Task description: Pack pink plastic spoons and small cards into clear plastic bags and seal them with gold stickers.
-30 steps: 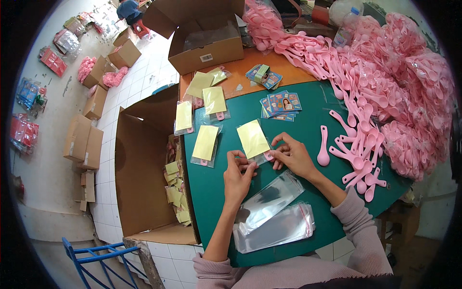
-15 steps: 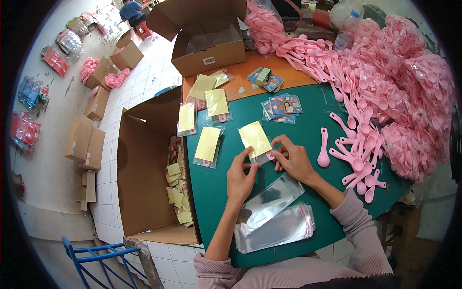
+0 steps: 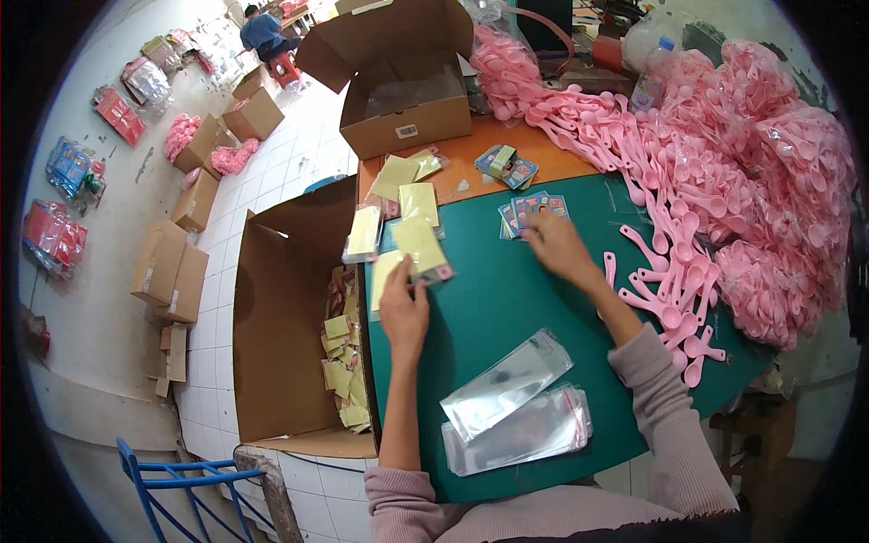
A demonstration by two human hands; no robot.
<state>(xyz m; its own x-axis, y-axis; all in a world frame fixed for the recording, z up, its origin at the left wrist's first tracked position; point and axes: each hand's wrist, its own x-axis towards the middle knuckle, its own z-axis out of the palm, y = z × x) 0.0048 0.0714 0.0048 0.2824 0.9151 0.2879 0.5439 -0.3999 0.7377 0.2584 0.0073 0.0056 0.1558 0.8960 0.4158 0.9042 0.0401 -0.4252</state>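
My left hand (image 3: 404,312) holds a clear packet (image 3: 419,246) by its lower edge. A yellow paper shows inside it, and a pink handle end sticks out at its lower right corner. Under my left hand lies another yellow-paper packet (image 3: 384,274). My right hand (image 3: 559,249) is stretched to the stack of blue printed cards (image 3: 512,214), fingertips over its near side; blur hides whether they grip a card. Two piles of clear plastic bags (image 3: 509,385) lie on the green tabletop (image 3: 489,312) close to me.
Pink spoons (image 3: 672,281) spread along the right, beside a large heap of bagged spoons (image 3: 769,172). More packets (image 3: 418,201) and banded cards (image 3: 507,166) lie farther back. An open carton (image 3: 407,118) stands behind; a deep carton (image 3: 294,335) with packets stands left. A person (image 3: 262,34) sits far off.
My left hand has carried the packet leftward, over the packet lying there. My right hand has let go of it and moved up to the blue cards. The view has shifted slightly.
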